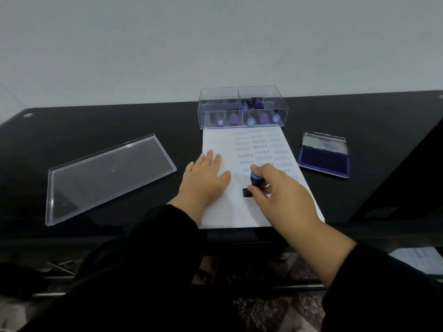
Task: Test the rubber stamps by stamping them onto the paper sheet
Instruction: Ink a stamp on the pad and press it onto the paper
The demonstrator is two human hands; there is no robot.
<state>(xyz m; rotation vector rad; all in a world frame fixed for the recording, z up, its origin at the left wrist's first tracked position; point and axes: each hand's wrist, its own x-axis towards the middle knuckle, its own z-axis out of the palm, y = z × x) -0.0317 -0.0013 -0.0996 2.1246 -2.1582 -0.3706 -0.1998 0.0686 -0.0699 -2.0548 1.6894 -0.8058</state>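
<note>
Right hand (pixel 280 188) pinches the blue-topped rubber stamp (pixel 254 182) between thumb and fingers, its black base down on the paper sheet (pixel 242 212) under the rows of blue SAMPLE / FRAGILE / AIR MAIL prints. Left hand (pixel 206 177) lies flat at the stamp's 9 o'clock, fingers spread, pressing the sheet to the black table (pixel 96 121). From the stamp: clear box (pixel 242 107) with more stamps at 12, touching the sheet's far edge; open ink pad (pixel 324 155) at 2; clear lid (pixel 110 178) at 9, off the sheet.
</note>
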